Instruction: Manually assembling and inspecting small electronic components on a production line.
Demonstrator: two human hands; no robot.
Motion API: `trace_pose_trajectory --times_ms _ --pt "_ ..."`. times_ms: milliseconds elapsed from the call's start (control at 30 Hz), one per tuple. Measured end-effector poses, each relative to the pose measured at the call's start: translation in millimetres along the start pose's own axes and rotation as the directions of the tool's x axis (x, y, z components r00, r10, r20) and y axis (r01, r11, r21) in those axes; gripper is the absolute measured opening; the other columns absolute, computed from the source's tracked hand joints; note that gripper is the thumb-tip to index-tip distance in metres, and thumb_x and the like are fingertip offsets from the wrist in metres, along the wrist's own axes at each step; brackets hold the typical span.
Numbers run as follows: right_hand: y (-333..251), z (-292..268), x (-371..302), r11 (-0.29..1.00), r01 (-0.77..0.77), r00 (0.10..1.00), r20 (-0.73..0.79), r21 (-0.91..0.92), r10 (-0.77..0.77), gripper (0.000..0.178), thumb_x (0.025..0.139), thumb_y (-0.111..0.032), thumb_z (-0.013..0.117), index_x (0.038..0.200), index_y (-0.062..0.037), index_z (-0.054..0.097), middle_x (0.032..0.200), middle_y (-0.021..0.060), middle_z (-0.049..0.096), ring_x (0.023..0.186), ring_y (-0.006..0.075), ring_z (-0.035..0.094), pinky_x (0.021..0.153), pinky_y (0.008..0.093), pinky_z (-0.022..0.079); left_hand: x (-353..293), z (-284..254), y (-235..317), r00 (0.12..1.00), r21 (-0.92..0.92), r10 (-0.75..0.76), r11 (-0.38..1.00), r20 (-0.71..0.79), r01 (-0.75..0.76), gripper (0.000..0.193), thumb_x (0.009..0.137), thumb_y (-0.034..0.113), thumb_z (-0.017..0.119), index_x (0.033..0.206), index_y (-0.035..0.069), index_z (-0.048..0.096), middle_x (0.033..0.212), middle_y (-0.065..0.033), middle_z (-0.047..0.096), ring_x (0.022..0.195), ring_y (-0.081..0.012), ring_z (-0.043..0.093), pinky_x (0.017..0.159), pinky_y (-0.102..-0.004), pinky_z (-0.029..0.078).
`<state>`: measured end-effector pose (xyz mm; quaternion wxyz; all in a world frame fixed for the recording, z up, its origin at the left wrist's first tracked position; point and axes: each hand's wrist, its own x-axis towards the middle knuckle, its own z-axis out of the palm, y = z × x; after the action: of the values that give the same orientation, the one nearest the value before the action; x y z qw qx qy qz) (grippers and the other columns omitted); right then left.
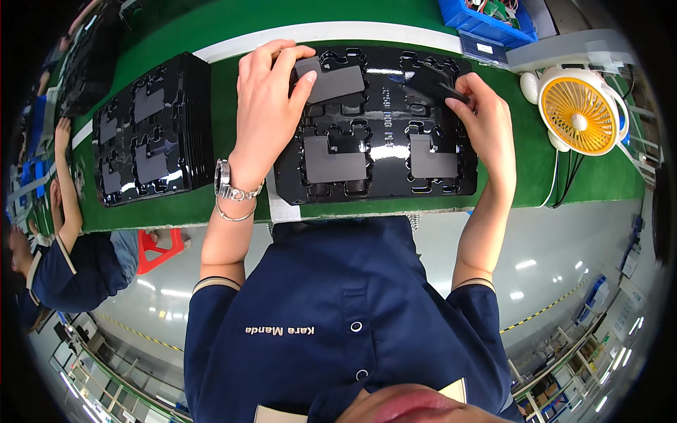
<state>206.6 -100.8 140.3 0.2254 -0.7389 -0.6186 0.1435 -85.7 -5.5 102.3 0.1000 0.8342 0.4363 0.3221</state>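
Note:
A glossy black moulded tray (386, 182) lies in front of me, with a flat dark grey L-shaped plate in each corner pocket. My left hand (264, 109) is closed at the upper left plate (340, 83), thumb and forefinger on its corner; the plate sits slightly askew over its pocket. My right hand (488, 116) pinches the edge of the upper right plate (431, 86), which is tilted up from the tray. The lower left plate (335, 166) and lower right plate (434, 165) lie flat in their pockets. My other left fingertips are partly hidden.
Left of the tray stands a stack of similar black trays (199, 130), plates in the top one. A yellow-and-white fan (578, 121) is at the right, its cables over the green table (525, 183). A blue bin (469, 21) stands at the back. A co-worker (84, 271) is at far left.

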Motion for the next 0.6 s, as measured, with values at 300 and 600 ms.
trace_pose_trajectory --times_ms 300,600 --pt "-62.9 6.8 -36.2 0.704 -0.124 0.985 0.171 0.699 0.004 0.013 0.09 -0.007 0.071 0.099 0.0001 0.064 0.074 -0.0017 0.056 0.071 0.0057 0.05 0.065 0.0236 0.044 -20.5 -16.7 61.7 0.928 -0.751 -0.083 0.564 0.362 0.343 0.032 0.097 0.021 0.066 0.115 -0.002 0.054 0.096 -0.0124 0.069 0.082 -0.017 0.069 0.073 -0.0305 0.055" --pt "-84.3 28.6 -30.7 0.741 0.138 0.963 0.087 0.657 -0.257 0.015 0.093 -0.012 0.065 0.1 0.0013 0.063 0.088 0.012 0.067 0.08 0.0244 0.067 0.072 0.0346 0.052 -26.2 -29.5 65.1 0.86 -0.715 -0.165 0.492 0.484 0.497 0.02 0.095 0.013 0.064 0.098 0.001 0.048 0.075 -0.0056 0.063 0.065 -0.0138 0.067 0.062 -0.0288 0.053"
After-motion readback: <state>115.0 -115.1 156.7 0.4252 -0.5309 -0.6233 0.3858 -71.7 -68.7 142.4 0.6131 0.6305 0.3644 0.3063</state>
